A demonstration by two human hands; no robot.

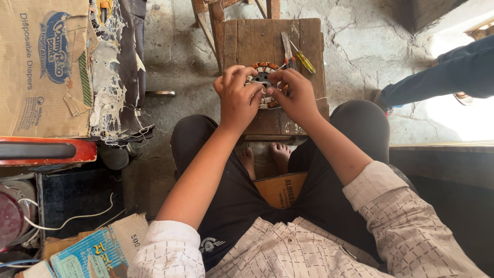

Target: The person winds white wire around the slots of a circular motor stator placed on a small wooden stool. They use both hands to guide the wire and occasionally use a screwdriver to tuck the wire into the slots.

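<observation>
A round motor stator (263, 77) with copper-coloured windings and a metal centre lies on a small wooden stool (247, 41) in front of my knees. My left hand (237, 98) grips its left side, fingers curled over the rim. My right hand (296, 95) grips its right side, fingertips pressed on the windings. Both hands cover much of the stator. A thin white thread or wire runs from under my right hand toward the stool's right edge.
A yellow-handled screwdriver (303, 61) and a flat metal tool (286, 47) lie on the stool behind the stator. A cardboard box (43, 67) stands at left, with clutter, wires and paper packets below it. Another person's leg in dark trousers (442, 74) is at right.
</observation>
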